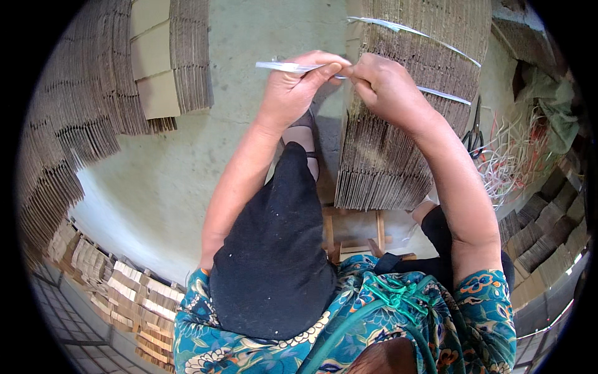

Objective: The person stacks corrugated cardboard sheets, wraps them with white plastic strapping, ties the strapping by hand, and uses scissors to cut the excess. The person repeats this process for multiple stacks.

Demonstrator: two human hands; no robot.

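A bundle of folded brown cardboard sheets [383,153] stands in front of me, right of my left knee. One white plastic strap [430,40] runs across its far part. A second white strap [445,95] crosses it nearer to me. Pinched between thumb and fingers of my left hand [296,90] is this nearer strap, and its loose end sticks out to the left. My right hand [389,87] meets the left at the bundle's left edge, its fingers closed on the same strap. Where the fingertips meet, the strap is mostly hidden.
Black-handled scissors [476,138] lie right of the bundle, beside tangled strap scraps [511,156] and green cloth-like material [560,115]. Cardboard stacks [93,68] fill the left side; others [548,227] stand at right. A wooden frame [355,227] shows below the bundle, between my legs.
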